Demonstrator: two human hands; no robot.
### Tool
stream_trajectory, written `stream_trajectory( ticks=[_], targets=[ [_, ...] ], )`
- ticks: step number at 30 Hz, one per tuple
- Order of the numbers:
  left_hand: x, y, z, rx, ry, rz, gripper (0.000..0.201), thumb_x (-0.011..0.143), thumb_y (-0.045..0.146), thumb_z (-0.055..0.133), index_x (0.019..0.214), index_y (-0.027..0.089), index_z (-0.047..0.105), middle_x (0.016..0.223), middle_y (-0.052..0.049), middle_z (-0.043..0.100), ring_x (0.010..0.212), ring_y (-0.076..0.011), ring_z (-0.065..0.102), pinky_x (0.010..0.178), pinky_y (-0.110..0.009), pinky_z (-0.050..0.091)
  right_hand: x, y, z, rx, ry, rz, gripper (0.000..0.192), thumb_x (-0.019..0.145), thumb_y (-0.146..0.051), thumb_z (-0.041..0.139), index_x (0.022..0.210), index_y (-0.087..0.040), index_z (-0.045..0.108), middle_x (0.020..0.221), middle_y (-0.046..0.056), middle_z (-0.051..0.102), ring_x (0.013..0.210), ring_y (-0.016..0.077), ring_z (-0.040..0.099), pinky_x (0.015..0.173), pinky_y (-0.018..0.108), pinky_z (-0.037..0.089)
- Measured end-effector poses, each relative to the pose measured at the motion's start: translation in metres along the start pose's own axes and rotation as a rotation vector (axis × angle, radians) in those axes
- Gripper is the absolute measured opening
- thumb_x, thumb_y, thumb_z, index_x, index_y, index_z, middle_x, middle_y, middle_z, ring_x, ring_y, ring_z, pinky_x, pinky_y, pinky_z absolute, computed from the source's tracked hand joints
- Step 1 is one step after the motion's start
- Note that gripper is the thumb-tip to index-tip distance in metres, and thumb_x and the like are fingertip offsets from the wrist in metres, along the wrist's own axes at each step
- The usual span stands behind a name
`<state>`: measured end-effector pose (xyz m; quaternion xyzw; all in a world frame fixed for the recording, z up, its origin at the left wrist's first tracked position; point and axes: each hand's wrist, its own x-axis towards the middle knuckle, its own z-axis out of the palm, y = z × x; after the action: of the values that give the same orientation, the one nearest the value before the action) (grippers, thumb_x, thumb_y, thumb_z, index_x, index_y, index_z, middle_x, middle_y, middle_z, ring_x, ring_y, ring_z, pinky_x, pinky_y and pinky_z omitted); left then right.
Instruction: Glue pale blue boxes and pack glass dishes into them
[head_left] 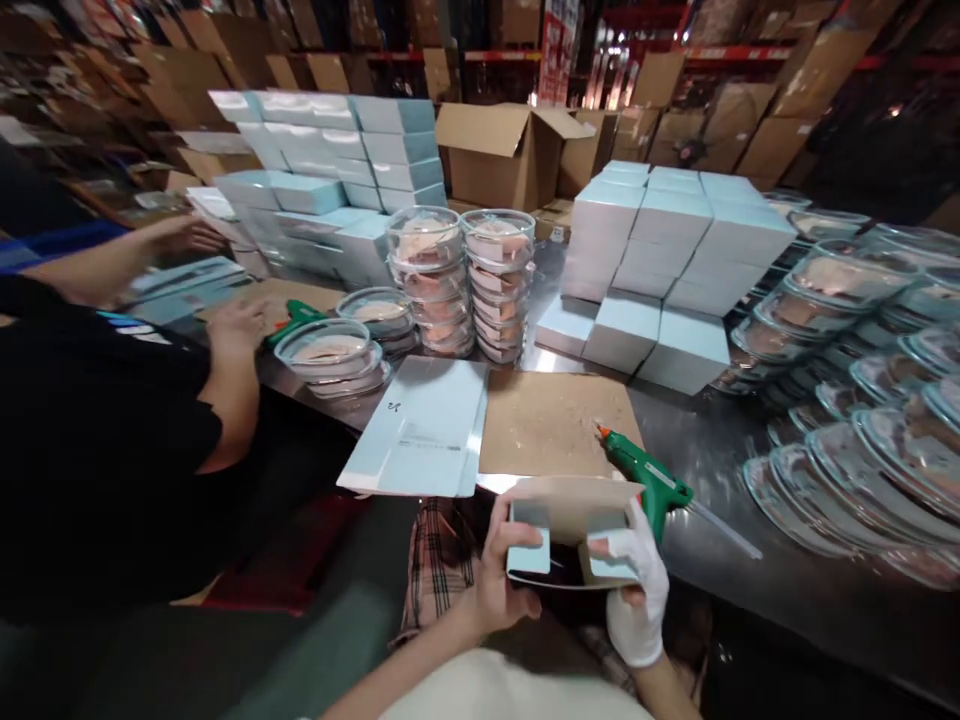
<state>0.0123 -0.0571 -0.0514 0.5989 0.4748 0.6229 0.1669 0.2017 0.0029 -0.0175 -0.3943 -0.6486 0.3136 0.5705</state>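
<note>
A small light-blue cardboard box (574,492), its end open toward me, is held up at the table's front edge. My left hand (504,572) grips its left side, with fingers on a small end flap. My right hand (639,590), in a white glove with bare fingertips, grips the right side and touches the other flap. Just beyond lies a brown cardboard sheet (551,425). On its right edge rests a green glue gun (651,478) with an orange tip and a clear glue stick behind. Flat light-blue box blanks (427,430) lie to the left.
Stacked glass containers (499,285) stand behind the blanks, and many more (840,480) fill the right side. Piles of light-blue boxes (660,250) stand at the back. At left, a co-worker's hand (240,325) is beside another green glue gun (300,318). A large open carton (487,165) stands behind.
</note>
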Motion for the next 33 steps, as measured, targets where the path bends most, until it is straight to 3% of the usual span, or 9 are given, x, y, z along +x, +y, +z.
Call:
stream_trajectory(
  ticks=[3, 6, 9, 13, 18, 22, 26, 31, 33],
  targets=[
    [0.007, 0.007, 0.003, 0.0, -0.002, -0.007, 0.056, 0.102, 0.064, 0.049, 0.137, 0.021, 0.056, 0.142, -0.023, 0.057, 0.127, -0.0328, 0.066, 0.103, -0.049, 0.057, 0.004, -0.018, 0.005, 0.002, 0.141, 0.176, 0.046, 0.094, -0.052, 0.066, 0.128, -0.021, 0.067, 0.15, 0.016, 0.063, 0.138, 0.0352, 0.06, 0.118, 0.054, 0.046],
    [0.013, 0.013, -0.001, 0.031, -0.147, 0.032, 0.056, 0.095, 0.057, 0.068, 0.137, 0.02, 0.057, 0.137, -0.021, 0.06, 0.129, -0.0318, 0.065, 0.103, -0.045, 0.056, 0.008, -0.023, 0.006, 0.124, 0.244, 0.243, 0.05, 0.086, -0.035, 0.071, 0.133, -0.026, 0.055, 0.16, 0.014, 0.054, 0.136, 0.0271, 0.062, 0.114, 0.046, 0.05],
    [0.016, 0.01, -0.018, 0.074, -0.269, 0.058, 0.033, 0.092, 0.044, 0.076, 0.117, 0.024, 0.07, 0.126, -0.013, 0.068, 0.121, -0.0269, 0.069, 0.097, -0.037, 0.057, 0.013, -0.016, -0.018, 0.044, 0.143, 0.32, 0.05, 0.089, -0.039, 0.066, 0.135, -0.027, 0.051, 0.153, 0.015, 0.059, 0.122, 0.0231, 0.068, 0.105, 0.041, 0.055],
    [0.016, -0.005, -0.041, 0.204, -0.121, -0.041, 0.025, 0.091, 0.039, 0.077, 0.111, 0.024, 0.074, 0.111, -0.008, 0.075, 0.127, -0.0284, 0.066, 0.105, -0.04, 0.054, 0.037, -0.006, -0.061, -0.619, 0.045, 0.549, 0.04, 0.097, -0.054, 0.05, 0.112, -0.02, 0.066, 0.123, 0.017, 0.073, 0.114, 0.0307, 0.07, 0.104, 0.047, 0.052],
    [0.023, -0.015, -0.04, 0.184, -0.136, -0.103, 0.03, 0.088, 0.045, 0.079, 0.11, 0.025, 0.075, 0.111, -0.007, 0.076, 0.125, -0.0277, 0.065, 0.111, -0.043, 0.05, 0.078, 0.011, -0.063, -0.769, -0.135, 0.941, 0.033, 0.073, -0.042, 0.082, 0.089, -0.017, 0.069, 0.104, 0.019, 0.077, 0.113, 0.0389, 0.071, 0.098, 0.044, 0.052],
    [0.028, -0.016, -0.029, 0.109, -0.072, -0.189, 0.034, 0.088, 0.053, 0.077, 0.105, 0.024, 0.074, 0.108, -0.006, 0.073, 0.118, -0.0266, 0.066, 0.106, -0.041, 0.052, 0.084, 0.021, -0.061, -0.517, -0.033, 0.956, 0.022, 0.067, -0.033, 0.08, 0.069, -0.018, 0.063, 0.077, 0.013, 0.075, 0.089, 0.0319, 0.075, 0.078, 0.034, 0.055],
    [0.033, -0.012, -0.024, 0.019, 0.044, -0.267, 0.034, 0.088, 0.052, 0.076, 0.107, 0.024, 0.073, 0.113, -0.006, 0.07, 0.109, -0.024, 0.067, 0.094, -0.034, 0.054, 0.075, 0.01, -0.058, -0.272, 0.038, 0.897, 0.032, 0.073, -0.05, 0.07, 0.077, -0.02, 0.06, 0.066, 0.008, 0.071, 0.059, 0.0221, 0.068, 0.056, 0.032, 0.054],
    [0.048, 0.002, -0.025, 0.038, 0.063, -0.279, 0.032, 0.089, 0.047, 0.077, 0.109, 0.023, 0.073, 0.112, -0.008, 0.069, 0.111, -0.0258, 0.066, 0.092, -0.035, 0.053, 0.068, -0.019, -0.039, 0.065, 0.274, 0.618, 0.049, 0.062, -0.051, 0.085, 0.09, -0.023, 0.057, 0.066, -0.001, 0.071, 0.051, 0.0148, 0.062, 0.049, 0.026, 0.05],
    [0.053, 0.008, -0.025, 0.064, 0.075, -0.227, 0.03, 0.089, 0.044, 0.077, 0.11, 0.023, 0.073, 0.11, -0.008, 0.07, 0.116, -0.0272, 0.064, 0.098, -0.037, 0.052, 0.063, -0.029, -0.033, 0.162, 0.229, 0.56, 0.04, 0.066, -0.045, 0.088, 0.086, -0.022, 0.062, 0.065, -0.001, 0.071, 0.052, 0.0142, 0.06, 0.05, 0.026, 0.051]
  ],
)
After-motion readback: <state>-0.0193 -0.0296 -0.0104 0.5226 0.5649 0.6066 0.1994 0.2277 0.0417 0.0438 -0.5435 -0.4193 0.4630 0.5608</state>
